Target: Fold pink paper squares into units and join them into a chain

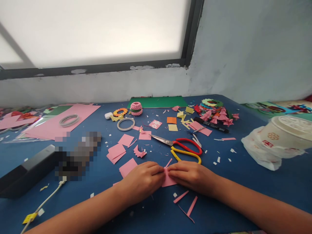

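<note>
both hands rest near the front edge of the blue table, fingertips meeting over a small pink paper piece. the left hand is curled, its fingertips pressing the left side of the paper down. the right hand lies flatter and pinches the paper's right side against the table. a thin pink tip pokes up between the 2 hands.

just behind the right hand lie scissors, 1 handle red, 1 yellow, blades pointing toward the left edge. loose pink squares lie behind the left hand, toward the middle of the table. 2 narrow pink strips lie in front of the right hand, near the front edge.

toward the back edge sit a tape ring, a green sheet and a heap of folded paper shapes with a black marker beside it. a large pink sheet covers the back left corner. at the right edge stands a white lidded tub in a plastic bag. a dark box lies at the left edge.
</note>
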`<state>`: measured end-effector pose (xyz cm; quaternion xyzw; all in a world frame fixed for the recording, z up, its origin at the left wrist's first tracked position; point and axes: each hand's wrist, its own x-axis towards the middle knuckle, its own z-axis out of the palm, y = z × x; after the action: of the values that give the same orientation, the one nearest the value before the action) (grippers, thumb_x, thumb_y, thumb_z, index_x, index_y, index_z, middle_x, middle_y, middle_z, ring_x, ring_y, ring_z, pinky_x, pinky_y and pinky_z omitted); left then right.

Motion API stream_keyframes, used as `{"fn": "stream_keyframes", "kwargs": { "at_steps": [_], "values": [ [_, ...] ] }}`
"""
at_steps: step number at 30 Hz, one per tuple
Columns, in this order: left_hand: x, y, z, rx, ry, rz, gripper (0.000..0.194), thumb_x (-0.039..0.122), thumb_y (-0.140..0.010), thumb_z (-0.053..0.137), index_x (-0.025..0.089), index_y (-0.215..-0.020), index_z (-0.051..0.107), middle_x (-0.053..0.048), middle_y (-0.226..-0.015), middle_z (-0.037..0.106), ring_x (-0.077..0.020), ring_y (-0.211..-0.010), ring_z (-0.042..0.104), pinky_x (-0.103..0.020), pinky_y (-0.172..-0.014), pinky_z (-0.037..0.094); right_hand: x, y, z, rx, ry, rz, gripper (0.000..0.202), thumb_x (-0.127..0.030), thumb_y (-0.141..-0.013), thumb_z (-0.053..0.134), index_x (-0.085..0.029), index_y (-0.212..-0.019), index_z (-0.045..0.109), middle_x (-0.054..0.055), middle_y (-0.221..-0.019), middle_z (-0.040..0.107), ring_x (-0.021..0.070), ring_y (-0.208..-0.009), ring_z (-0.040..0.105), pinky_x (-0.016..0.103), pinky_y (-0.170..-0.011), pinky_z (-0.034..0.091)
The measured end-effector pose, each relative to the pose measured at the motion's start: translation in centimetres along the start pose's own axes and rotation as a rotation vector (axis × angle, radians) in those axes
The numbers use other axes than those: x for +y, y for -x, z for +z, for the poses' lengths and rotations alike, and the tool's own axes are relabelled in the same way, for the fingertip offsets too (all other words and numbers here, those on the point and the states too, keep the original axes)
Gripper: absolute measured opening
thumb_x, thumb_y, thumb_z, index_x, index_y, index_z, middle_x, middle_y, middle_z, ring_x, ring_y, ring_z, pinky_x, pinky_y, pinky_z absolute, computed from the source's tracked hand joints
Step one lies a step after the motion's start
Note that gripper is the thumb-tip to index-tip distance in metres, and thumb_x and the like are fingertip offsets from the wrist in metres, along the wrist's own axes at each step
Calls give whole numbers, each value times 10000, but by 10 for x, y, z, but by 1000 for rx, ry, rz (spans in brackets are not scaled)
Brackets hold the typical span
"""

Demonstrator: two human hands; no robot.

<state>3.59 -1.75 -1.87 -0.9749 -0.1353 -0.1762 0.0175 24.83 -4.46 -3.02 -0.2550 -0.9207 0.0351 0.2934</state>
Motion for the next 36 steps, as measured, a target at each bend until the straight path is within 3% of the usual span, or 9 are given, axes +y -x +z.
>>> {"fn": "stream_keyframes", "kwargs": {
  "at_steps": [12, 23, 31, 36],
  "values": [
    [-5, -2, -2, -51, 19, 76, 249, 165, -920, 392, 114, -836, 621, -80, -851, 639, -167, -788, 587, -272, -705, 503, 4, 2, 5, 34, 5, -31, 293, -196, -944, 369, -92, -892, 638, 110, -890, 675, 172, -780, 639, 268, -700, 535],
    [-10, -2, -1, -118, -20, 125, 272, 177, -934, 373, 123, -819, 614, -65, -888, 629, -161, -825, 563, -279, -766, 483, 2, 3, 4, -28, 3, -16, 280, -190, -943, 369, -104, -907, 633, 99, -912, 667, 175, -799, 631, 271, -699, 529],
    [-10, -5, -4, -136, -30, 118, 247, 180, -928, 381, 135, -817, 597, -46, -909, 641, -172, -851, 569, -294, -771, 467, 0, 0, 1, -51, 7, 2, 251, -173, -932, 389, -114, -893, 630, 100, -928, 661, 173, -825, 613, 275, -720, 517],
    [-1, -9, -13, -204, -12, 61, 182, 154, -880, 404, 129, -839, 580, -61, -862, 647, -186, -804, 577, -319, -767, 454, -6, -4, -1, -123, 41, 55, 211, -170, -907, 423, -124, -831, 614, 92, -815, 637, 170, -749, 594, 271, -673, 504]
  ]
}}
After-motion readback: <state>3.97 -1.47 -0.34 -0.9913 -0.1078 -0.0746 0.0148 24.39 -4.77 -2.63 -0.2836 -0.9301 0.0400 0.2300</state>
